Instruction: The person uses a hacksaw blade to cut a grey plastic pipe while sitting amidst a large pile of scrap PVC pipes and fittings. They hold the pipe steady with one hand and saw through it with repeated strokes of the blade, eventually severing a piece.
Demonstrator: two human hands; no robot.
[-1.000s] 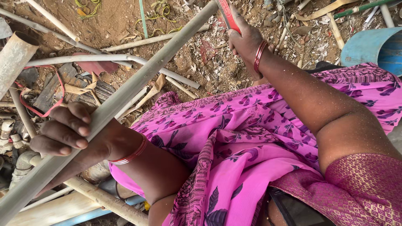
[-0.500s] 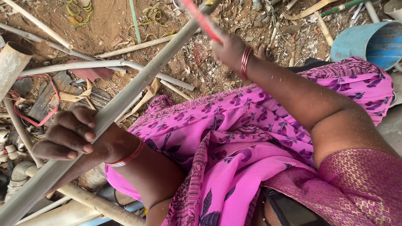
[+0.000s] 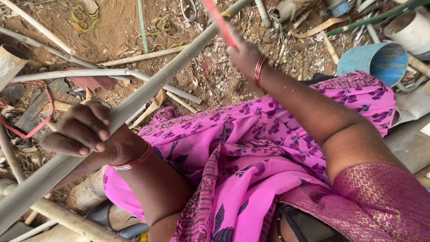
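Two hands work along one long grey pipe [image 3: 148,92], which runs on a diagonal from the lower left corner of the head view up to the upper middle, passing in front of the person's pink flowered cloth [image 3: 233,152]. The left hand [image 3: 83,130] sits on the lower stretch of the pipe; its grip is pressed together around the pipe, with the fingers [image 3: 92,123] curled over the top and a red bangle [image 3: 132,162] at the wrist. The right hand [image 3: 244,56] is farther up and to the right of the pipe's line, and its grip is closed on a thin red tool [image 3: 219,20], blurred in this view, so its kind cannot be told. The tool slants up and to the left from the fist toward the upper part of the pipe; whether it touches the pipe there cannot be told. The pipe's long axis thus leads away from the left grip toward the red tool, with the left hand nearer the person's body and the right hand nearer the far end. Red bangles [image 3: 259,69] also circle the right wrist. The ground [image 3: 116,27] around is bare earth strewn with other grey pipes [image 3: 71,74], scraps and yellow cord [image 3: 83,20]. A blue cut drum [image 3: 380,60] lies at the upper right, well apart from both hands, and a red wire loop [image 3: 42,116] lies at the left, near the left hand but not touching it.
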